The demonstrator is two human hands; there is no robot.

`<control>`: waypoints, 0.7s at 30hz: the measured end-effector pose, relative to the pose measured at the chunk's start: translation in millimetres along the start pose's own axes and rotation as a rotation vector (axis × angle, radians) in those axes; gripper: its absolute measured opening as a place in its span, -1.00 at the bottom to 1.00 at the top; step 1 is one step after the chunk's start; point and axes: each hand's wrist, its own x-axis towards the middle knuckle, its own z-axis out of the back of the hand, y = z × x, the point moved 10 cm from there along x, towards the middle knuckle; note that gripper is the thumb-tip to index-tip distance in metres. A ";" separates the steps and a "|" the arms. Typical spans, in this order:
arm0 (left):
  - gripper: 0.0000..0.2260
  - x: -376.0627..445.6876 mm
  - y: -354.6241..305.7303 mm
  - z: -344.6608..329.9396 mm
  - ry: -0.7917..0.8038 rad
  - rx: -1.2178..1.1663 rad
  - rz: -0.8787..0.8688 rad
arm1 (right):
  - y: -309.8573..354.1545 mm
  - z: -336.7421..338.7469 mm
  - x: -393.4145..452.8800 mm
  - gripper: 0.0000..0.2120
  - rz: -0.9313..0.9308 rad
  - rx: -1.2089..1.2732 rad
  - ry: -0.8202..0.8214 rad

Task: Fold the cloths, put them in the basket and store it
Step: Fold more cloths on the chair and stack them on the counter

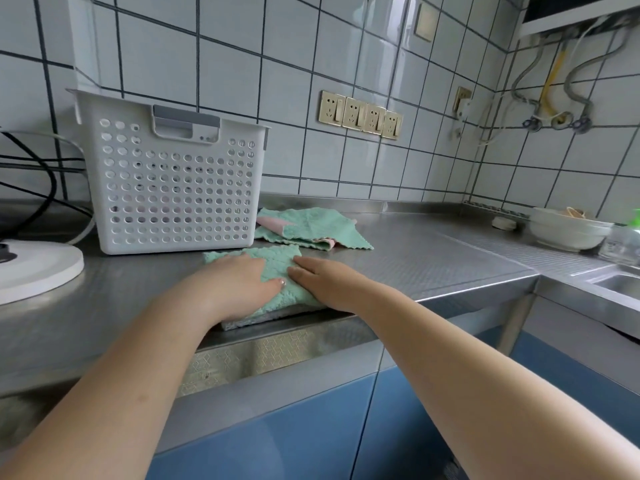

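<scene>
Currently both hands flat, fingers straight, nothing gripped: left hand (pixel 242 282) and right hand (pixel 325 282) press a green cloth (pixel 280 258) on the steel counter (pixel 433 258), near front edge. Step judged: flattening a fold. Second cloth (pixel 311 226) lies unfolded behind, beside white basket (pixel 173 181). Next: fold again or lift into basket; needs a pinch at cloth's edges.

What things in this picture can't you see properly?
Head view:
- Inside of the white basket: hidden by its perforated wall.
- Green cloth under the left hand and right hand: its middle is covered.
- Bowl contents: too small.
- Round white thing: cut off by the left edge.
</scene>
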 end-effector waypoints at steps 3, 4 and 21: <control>-0.65 -16.5 -31.4 33.4 -0.351 -0.155 -0.156 | -9.1 31.4 -26.7 -0.60 0.043 0.207 -0.310; -0.74 -27.2 -42.0 43.4 -0.466 -0.232 -0.226 | -13.7 40.6 -38.6 -0.66 0.065 0.297 -0.402; -0.91 -116.7 -303.9 -316.7 0.321 -0.442 -0.635 | -337.7 -55.4 -465.3 -0.83 -0.893 0.217 -0.604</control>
